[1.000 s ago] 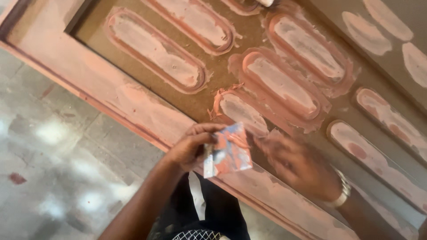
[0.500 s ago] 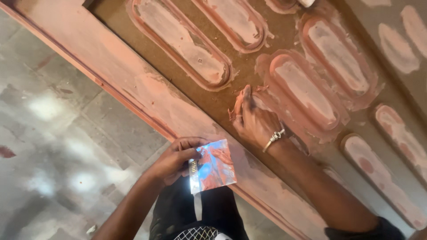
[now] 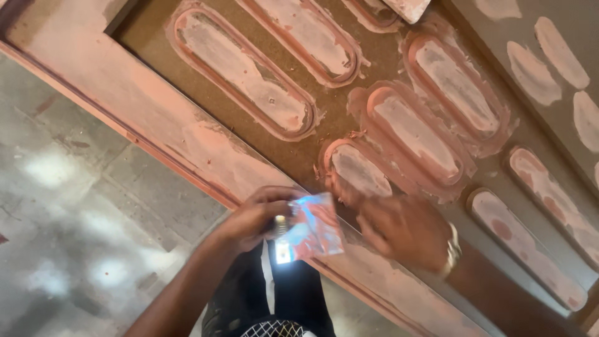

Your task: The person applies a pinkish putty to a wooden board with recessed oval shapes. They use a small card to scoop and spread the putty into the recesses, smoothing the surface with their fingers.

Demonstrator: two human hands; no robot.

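Shiny scraper (left fingers clamped)

Floor: grey polished stone or terrazzo, mottled, taking up the lower left. Bright soft patches of reflected light scattered across it; a few small reddish stains near the left edge.

Large wooden door panel fills the upper and right of the view, running diagonally. Brown ground, carved with raised elongated ovals in rows. Ovals and their rims smeared with pinkish-red filler, paler and dusty in the centres. A broad outer frame rail is coated in the same pink, with a darker red edge where it meets the floor.

Light is warm and even; no hard shadows visible.
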